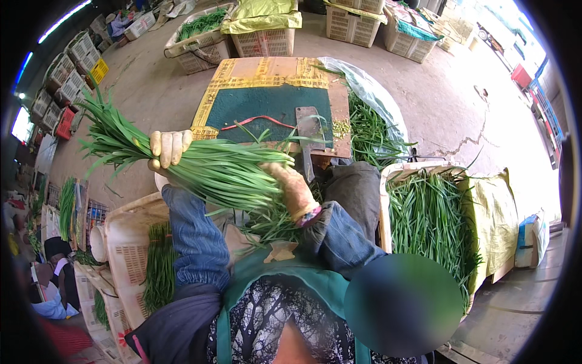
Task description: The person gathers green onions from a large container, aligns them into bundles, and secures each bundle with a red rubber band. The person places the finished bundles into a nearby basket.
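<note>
We hold a thick bunch of long green leaves in front of us, above the near left part of a board and reaching past it to the left. Our gloved left hand is wrapped firmly around the bunch toward its leafy left end, fingers curled over the top. Our gloved right hand touches the opposite end; leaves hide part of its fingers, so we cannot tell whether it grips or only supports. We wear blue denim sleeves and a green apron. On the board, a dark green mat carries a thin red strip, and a cleaver lies at its right side, the handle jutting over the near edge. Just right of the board, loose greens lie beside clear plastic. At our near right stands a crate full of leaves, a yellow sheet along its right side; at our near left, another crate holds upright bundles. Farther off, we see more crates on the floor.
</note>
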Demonstrator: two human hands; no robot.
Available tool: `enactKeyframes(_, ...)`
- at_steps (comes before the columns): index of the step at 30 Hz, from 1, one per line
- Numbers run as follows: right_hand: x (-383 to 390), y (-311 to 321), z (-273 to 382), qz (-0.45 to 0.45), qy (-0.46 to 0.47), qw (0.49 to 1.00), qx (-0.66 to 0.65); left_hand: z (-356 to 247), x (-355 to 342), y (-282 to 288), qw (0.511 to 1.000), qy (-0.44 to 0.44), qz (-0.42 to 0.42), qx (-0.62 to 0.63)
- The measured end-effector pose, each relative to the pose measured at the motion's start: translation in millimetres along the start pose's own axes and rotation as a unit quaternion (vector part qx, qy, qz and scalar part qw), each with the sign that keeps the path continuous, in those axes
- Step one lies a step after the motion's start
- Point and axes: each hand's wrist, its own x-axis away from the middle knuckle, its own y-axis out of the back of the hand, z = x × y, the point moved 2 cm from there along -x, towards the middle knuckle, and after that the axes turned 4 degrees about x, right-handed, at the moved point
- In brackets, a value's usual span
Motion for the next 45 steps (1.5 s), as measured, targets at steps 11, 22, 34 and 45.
enactKeyframes(11,19,110,-17,0.054,-0.023,0.680,0.731,-58,-15,-3,0.989,-0.006,0.133,0.067)
enactKeyframes(22,2,-16,23,0.059,0.091,0.988,0.113,-27,-25,-11,0.975,0.064,0.196,0.088)
enactKeyframes(34,19,130,-66,0.024,-0.007,0.920,0.391,-87,-25,-32,0.988,-0.086,0.099,0.085)
enactKeyframes(45,4,22,72,0.116,0.260,0.871,0.401,-89,-1,-1,0.979,-0.150,0.033,0.131)
